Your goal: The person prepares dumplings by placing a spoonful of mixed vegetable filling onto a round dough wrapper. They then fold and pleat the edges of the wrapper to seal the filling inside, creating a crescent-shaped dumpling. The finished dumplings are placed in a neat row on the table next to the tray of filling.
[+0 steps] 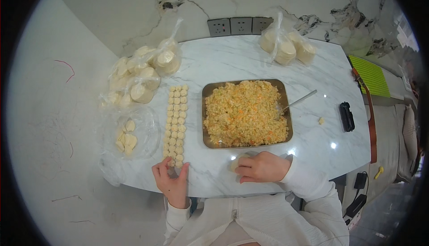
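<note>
My left hand is at the near end of a block of small round filled dumplings lined up in three columns. Its thumb and index finger are apart, on either side of the last dumplings, the index fingertip touching one. My right hand lies over a pale round dough wrapper on the table, fingers curled down; whether they grip it is hidden. Just beyond the right hand stands a rectangular metal tray heaped with a grainy filling with orange bits. A metal spoon sticks out of its right side.
Bags of round wrappers crowd the marble-patterned table's back left; more bags stand back right. Loose wrappers lie on clear plastic at left. A black case and a small dough piece are at right.
</note>
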Demonstrator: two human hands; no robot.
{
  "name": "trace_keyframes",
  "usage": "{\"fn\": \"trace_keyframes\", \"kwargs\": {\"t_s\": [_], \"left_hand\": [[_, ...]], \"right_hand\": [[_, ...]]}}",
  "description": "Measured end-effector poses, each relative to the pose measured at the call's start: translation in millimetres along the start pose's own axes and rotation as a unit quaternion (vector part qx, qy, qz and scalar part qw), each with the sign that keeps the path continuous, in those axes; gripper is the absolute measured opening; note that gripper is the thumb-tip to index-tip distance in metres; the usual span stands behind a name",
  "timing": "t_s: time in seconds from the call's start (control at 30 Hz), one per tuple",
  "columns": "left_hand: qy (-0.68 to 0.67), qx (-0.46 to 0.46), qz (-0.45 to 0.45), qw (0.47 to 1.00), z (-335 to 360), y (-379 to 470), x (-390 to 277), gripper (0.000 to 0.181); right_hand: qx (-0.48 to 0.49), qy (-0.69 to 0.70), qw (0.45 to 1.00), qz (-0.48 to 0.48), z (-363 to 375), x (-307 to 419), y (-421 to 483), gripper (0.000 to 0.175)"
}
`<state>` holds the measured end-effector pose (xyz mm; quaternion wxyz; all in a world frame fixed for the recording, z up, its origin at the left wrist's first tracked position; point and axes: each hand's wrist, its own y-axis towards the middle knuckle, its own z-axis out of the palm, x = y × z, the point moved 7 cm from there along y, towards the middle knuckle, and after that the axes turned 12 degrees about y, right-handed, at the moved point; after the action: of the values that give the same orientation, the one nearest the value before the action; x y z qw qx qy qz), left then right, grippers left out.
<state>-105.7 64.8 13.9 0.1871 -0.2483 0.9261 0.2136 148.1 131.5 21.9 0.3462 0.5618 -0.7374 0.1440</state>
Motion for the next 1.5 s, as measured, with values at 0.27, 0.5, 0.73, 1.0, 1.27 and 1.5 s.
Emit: {"fn": "trace_keyframes", "kwargs": {"t_s": [0.27, 0.5, 0.73, 1.0, 1.27, 1.5], "left_hand": [[-0.006, -0.004, 0.066, 0.998, 9, 11, -6, 0.086], [-0.027, 0.013, 0.071, 0.997, 18, 10, -4, 0.079], [-0.030, 0.017, 0.080, 0.996, 15, 8, -9, 0.079], [-0.075, -0.005, 0.216, 0.973, -1, -7, -59, 0.050], [-0.097, 0.180, 0.407, 0.890, 44, -43, -123, 0.028], [-0.097, 0.170, 0.384, 0.902, 47, -41, -127, 0.035]], "right_hand": [[0.010, 0.031, 0.999, 0.032, 1, -4, 1, 0.023], [0.007, 0.044, 0.999, 0.031, 4, -8, -2, 0.020], [0.005, 0.037, 0.999, 0.031, 8, -13, -5, 0.020], [-0.026, -0.012, 1.000, -0.006, 11, -13, -8, 0.016], [-0.080, 0.030, 0.996, -0.025, -3, -8, -7, 0.014], [-0.073, -0.017, 0.997, -0.007, -2, -9, -11, 0.012]]}}
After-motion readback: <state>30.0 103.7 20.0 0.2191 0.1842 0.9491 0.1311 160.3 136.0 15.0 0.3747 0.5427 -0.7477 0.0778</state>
